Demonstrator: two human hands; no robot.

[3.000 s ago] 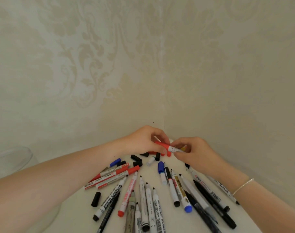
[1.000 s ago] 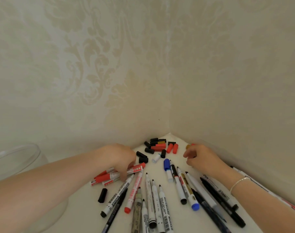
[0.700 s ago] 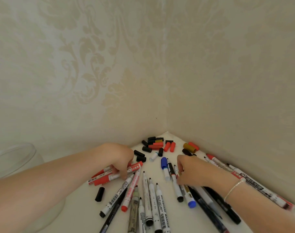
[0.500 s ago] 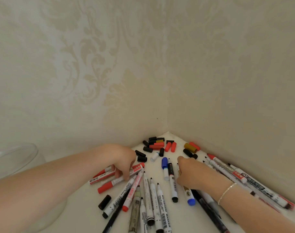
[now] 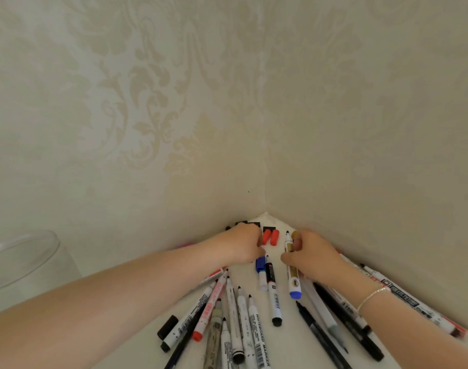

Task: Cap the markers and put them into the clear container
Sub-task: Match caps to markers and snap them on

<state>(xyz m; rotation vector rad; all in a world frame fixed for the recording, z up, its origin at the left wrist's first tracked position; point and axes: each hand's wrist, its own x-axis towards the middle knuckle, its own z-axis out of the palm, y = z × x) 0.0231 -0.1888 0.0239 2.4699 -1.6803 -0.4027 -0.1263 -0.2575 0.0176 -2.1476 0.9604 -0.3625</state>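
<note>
- The clear container [image 5: 20,259] by my left arm looks glossy and see-through.
- The markers [image 5: 274,294] have smooth plastic barrels.
- The wallpaper [image 5: 147,115] looks matt, faintly embossed.

Left arm: we are reaching it bare from lower left toward the corner.
Left hand [image 5: 245,246]: we are holding it knuckles up, fingers curled down and under; whether they are gripping anything, we cannot tell.
Right arm: we are extending it from lower right, wearing a thin bracelet [image 5: 371,296] at the wrist.
Right hand [image 5: 311,255]: we are closing its fingers around a marker [image 5: 292,275].
</note>
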